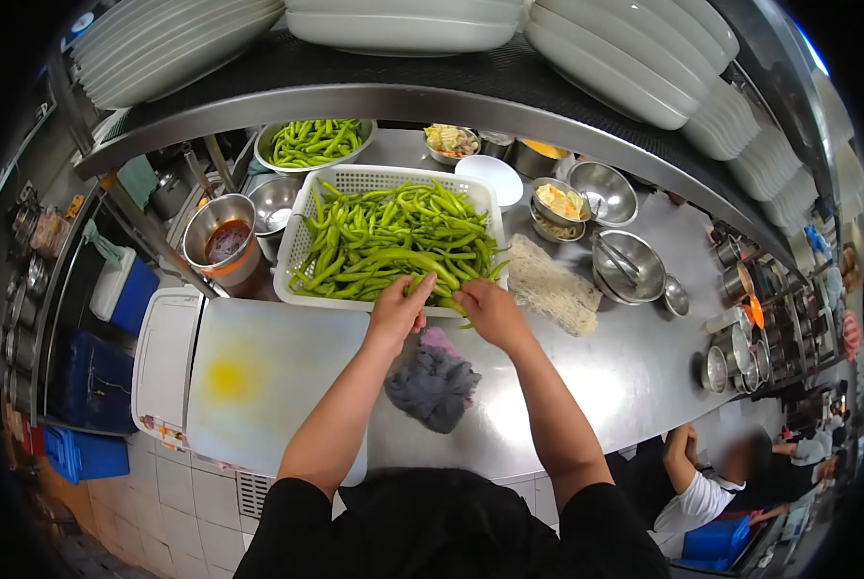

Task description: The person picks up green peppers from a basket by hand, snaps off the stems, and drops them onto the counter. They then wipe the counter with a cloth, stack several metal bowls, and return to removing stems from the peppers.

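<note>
A white perforated basket [295, 253] heaped with long green chili peppers [393, 227] stands on the steel counter ahead of me. Both hands are at its near edge. My left hand [398, 314] is closed, thumb and fingers pinching at a green chili pepper by the near rim. Just to its right, my right hand [490, 311] has its fingers curled down around green chili peppers at the basket's front right. The fingertips are partly hidden among the peppers. A crumpled dark grey cloth [434, 386] lies on the counter below my hands, with a pinkish cloth [438, 340] under it.
A yellow-stained cutting board [278, 357] lies at left. Behind it stands a pot of reddish liquid [227, 241]. Steel bowls [630, 265], a pale cloth [548, 285] and a white plate [490, 179] sit to the right. An overhead shelf [432, 95] holds stacked dishes. Another person [693, 497] is lower right.
</note>
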Available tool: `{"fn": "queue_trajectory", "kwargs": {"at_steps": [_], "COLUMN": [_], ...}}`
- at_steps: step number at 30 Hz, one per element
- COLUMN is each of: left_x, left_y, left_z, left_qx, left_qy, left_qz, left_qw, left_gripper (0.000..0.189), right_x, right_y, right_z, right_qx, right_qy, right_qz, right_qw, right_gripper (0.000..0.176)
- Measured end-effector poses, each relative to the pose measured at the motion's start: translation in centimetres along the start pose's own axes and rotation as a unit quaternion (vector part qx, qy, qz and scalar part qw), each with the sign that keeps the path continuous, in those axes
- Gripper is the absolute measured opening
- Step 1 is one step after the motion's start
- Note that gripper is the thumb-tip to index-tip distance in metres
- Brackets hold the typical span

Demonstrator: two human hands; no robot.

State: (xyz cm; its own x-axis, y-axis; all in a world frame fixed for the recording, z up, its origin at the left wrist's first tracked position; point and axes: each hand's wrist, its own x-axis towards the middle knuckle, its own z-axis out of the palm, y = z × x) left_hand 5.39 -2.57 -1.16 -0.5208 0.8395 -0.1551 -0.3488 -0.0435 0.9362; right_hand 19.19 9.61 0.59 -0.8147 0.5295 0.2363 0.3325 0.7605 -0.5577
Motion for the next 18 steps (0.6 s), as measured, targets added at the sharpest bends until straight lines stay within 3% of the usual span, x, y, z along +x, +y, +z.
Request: {"fn": "queue_trajectory", "kwargs": {"at_steps": [4,7,9,12,15,16,17,18], "left_x": [-0.4,-0.6,-0.7,-1.4,-0.4,-0.4,-0.4,-0.7], "left_y": [0.3,0.5,0.5,1.3,1.1,1.4,1.6,2.1], "left_z": [1.2,1.0,0.1,-1.0,-3.8,-4.6,-5.1,-5.4], "left_qx": [0.013,-0.028,-0.04,-0.103,-0.2,-0.19,-0.192,-0.171], "left_qy": [0.005,0.001,-0.035,-0.028,-0.001,0.019,0.021,0.019], "left_qz": [0.011,-0.024,-0.091,-0.12,-0.044,-0.047,-0.045,-0.03], "left_qw": [1.0,0.999,0.994,0.987,0.979,0.98,0.98,0.985], "left_gripper": [0.037,0.036,0.033,0.028,0.024,0.018,0.018,0.015], "right_x": [-2.1,-3.1,-3.1,-2.7,-0.5,-0.2,0.9,2.7], "right_y": [-1.3,-3.0,-3.4,-3.2,-1.8,-1.7,-1.5,-1.4], "right_z": [0.7,0.6,0.4,0.8,0.9,0.5,0.3,-0.1], "right_qx": [0.047,0.068,0.074,0.09,0.142,0.184,0.182,0.274], "right_qy": [-0.019,-0.008,-0.038,-0.062,-0.002,-0.036,-0.038,-0.077], "right_qz": [-0.054,-0.1,-0.19,-0.186,-0.219,-0.064,-0.067,0.065], "right_qw": [0.997,0.993,0.978,0.976,0.965,0.98,0.98,0.956], "right_gripper": [0.017,0.01,0.008,0.006,0.009,0.011,0.011,0.011]}}
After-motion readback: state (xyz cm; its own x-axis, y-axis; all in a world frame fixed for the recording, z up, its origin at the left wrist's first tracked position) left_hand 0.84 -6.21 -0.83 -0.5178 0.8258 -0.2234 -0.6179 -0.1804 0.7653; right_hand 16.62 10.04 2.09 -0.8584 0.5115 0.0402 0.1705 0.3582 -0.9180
